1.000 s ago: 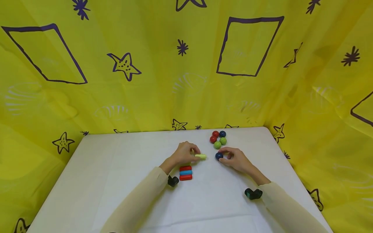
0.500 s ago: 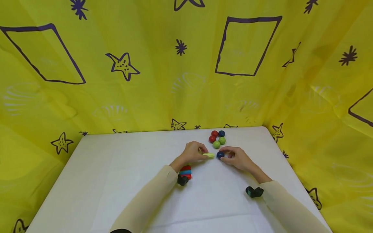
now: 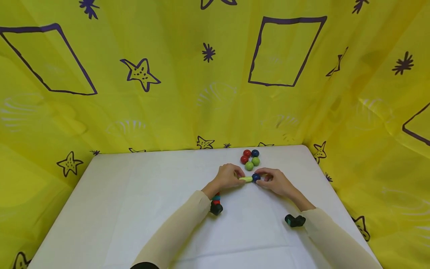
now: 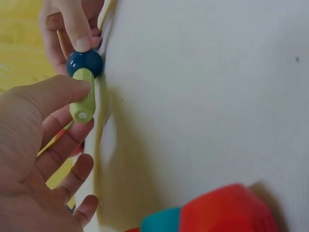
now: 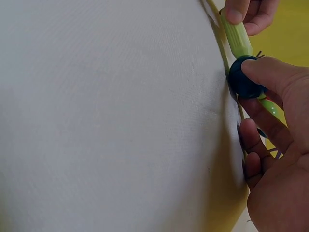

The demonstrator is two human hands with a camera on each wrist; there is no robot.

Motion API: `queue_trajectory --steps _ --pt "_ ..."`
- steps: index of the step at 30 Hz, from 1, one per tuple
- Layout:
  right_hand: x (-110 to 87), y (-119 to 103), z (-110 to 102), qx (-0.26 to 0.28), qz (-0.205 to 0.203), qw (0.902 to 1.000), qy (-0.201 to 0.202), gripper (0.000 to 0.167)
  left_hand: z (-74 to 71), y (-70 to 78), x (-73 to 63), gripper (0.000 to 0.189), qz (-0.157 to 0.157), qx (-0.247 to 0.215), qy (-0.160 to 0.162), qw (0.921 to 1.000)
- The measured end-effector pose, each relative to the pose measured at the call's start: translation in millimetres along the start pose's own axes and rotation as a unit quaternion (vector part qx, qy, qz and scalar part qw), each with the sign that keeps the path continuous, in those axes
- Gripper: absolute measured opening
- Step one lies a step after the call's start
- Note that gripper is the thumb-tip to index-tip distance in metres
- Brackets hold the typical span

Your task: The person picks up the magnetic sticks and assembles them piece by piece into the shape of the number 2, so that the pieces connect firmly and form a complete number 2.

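Between thumb and fingers my left hand (image 3: 229,176) pinches a light green rod (image 4: 83,104), ridged along its side, with a small silvery disc at its near end. A shiny dark blue ball (image 4: 85,64) is pinched by my right hand (image 3: 276,182). In both wrist views the rod's far end touches the ball, so the two form one line. Below my left wrist lie red and blue rods (image 3: 216,197), partly hidden by the wrist camera. They show large and blurred as a red rod (image 4: 229,212) in the left wrist view.
Beyond the hands, a cluster of balls lies near the table's back edge: red balls (image 3: 244,160), green balls (image 3: 249,166) and a dark blue ball (image 3: 255,153). A white cloth covers the table (image 3: 134,201). A yellow patterned curtain (image 3: 181,74) stands behind and at the sides.
My left hand has moved right with the green rod until it meets the blue ball. The right hand has shifted only slightly right. My left wrist now covers more of the red and blue rods.
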State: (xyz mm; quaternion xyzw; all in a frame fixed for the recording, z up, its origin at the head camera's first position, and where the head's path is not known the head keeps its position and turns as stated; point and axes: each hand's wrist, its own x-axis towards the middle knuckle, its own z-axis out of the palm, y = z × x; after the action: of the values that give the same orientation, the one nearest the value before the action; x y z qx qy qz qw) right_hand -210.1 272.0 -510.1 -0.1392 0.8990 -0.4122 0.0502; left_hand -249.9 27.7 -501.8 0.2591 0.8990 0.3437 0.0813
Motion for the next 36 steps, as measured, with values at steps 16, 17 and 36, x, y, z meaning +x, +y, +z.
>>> queue_trajectory --steps 16,17,36 --pt "-3.7 2 -4 0.016 0.0 0.9999 -0.002 0.035 0.5 4.3 -1.3 0.01 -0.011 -0.009 -0.005 0.9999" --pt "-4.0 2 -4 0.017 0.0 0.9999 -0.002 0.035 0.7 4.6 -1.5 0.01 -0.012 -0.01 -0.004 0.9999" --pt "-5.3 2 -11 0.008 0.006 0.9997 -0.02 0.036 -8.3 -4.2 1.7 0.024 -0.002 -0.052 0.017 0.9985"
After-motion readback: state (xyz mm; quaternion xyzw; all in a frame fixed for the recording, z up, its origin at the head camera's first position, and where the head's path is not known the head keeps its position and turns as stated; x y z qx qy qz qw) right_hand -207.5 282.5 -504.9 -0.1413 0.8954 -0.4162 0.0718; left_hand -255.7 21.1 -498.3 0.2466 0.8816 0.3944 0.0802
